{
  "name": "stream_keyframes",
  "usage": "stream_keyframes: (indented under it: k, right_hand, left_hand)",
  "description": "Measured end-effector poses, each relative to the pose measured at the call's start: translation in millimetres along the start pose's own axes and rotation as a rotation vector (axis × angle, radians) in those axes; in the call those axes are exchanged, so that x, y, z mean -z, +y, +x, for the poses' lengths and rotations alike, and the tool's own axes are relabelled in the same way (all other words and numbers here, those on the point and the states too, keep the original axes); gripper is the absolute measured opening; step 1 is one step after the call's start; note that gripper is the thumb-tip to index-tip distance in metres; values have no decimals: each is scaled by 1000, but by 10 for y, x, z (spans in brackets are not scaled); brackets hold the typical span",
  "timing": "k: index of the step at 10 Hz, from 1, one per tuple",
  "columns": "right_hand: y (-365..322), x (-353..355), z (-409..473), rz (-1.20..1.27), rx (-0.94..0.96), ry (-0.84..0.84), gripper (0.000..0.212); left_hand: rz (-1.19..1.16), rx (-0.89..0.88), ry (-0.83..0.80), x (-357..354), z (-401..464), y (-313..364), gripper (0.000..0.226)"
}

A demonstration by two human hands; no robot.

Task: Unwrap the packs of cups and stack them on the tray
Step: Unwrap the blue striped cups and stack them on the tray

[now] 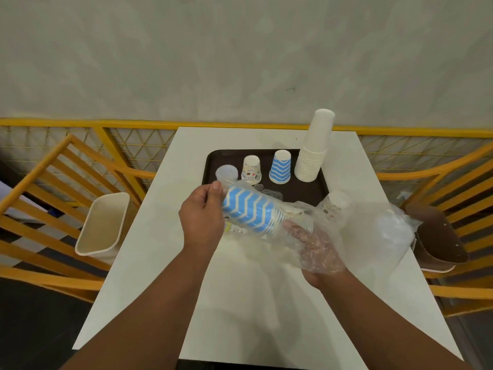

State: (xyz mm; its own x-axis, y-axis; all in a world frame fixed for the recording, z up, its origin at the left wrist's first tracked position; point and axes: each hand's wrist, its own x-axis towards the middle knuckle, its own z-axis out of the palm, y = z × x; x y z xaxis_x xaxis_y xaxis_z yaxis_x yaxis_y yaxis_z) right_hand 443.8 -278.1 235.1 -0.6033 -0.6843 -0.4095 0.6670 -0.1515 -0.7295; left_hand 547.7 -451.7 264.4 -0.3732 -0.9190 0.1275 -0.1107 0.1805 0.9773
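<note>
My left hand [201,213] grips the closed end of a sideways stack of blue-and-white zigzag cups [249,210] above the table. Clear plastic wrap [354,231] still covers the stack's open end and trails off to the right. My right hand [312,245] is inside that wrap, at the rims of the cups. On the dark brown tray [290,192] stand, upside down, a clear plastic cup stack [226,173], a patterned cup stack [251,169], a blue zigzag stack [280,166] and a tall white stack [314,148].
The tray lies on a white table [240,289]. A beige bin [105,224] hangs off the table's left side and a brown bin [440,236] sits at the right. Yellow wooden chairs [50,188] flank the table, with a yellow mesh fence [138,140] behind.
</note>
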Motion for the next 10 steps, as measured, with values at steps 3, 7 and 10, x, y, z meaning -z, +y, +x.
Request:
stream_keyframes:
  k: [3, 7, 10]
  right_hand:
    - [233, 107, 95, -75, 88, 108, 40]
    - [633, 579, 200, -25, -55, 204, 38]
    - [898, 912, 163, -962, 124, 173, 75]
  left_hand:
    - [77, -107, 186, -13, 42, 116, 31]
    - [418, 69, -663, 86, -252, -136, 65]
    - [715, -224, -805, -429, -586, -82, 57]
